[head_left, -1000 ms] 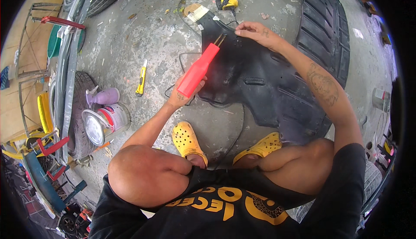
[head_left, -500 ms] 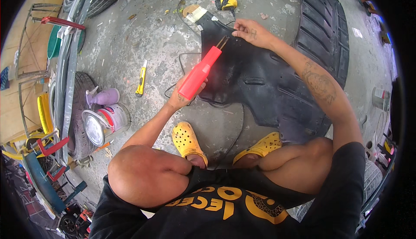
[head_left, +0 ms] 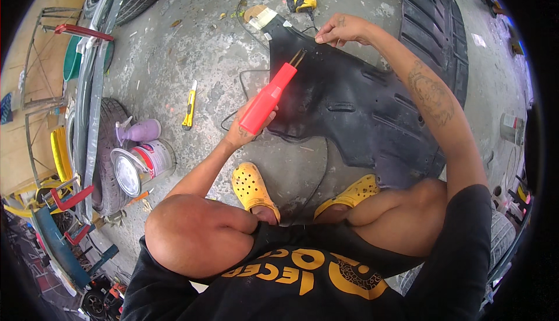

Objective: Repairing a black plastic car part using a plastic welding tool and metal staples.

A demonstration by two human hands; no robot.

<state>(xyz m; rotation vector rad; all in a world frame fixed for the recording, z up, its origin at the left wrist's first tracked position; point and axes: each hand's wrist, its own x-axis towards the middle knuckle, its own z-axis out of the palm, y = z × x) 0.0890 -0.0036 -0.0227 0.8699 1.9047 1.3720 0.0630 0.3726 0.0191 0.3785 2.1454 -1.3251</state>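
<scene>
In the head view, a red plastic-welding iron (head_left: 268, 98) is gripped in the left hand (head_left: 243, 130), fingers wrapped round its handle, its metal prongs aimed at the black plastic panel (head_left: 361, 111) spread on the concrete floor (head_left: 174, 59). The panel's upper edge is pinched by the right hand (head_left: 340, 30), fingertips together. A yellow utility knife (head_left: 189, 105) is seen lying well apart to the left.

Your left hand (head_left: 241, 132) palm is hidden behind the red tool (head_left: 268, 98). Black panel (head_left: 361, 111) near edge disappears under your knee. Tool tip prongs too small to resolve.
</scene>
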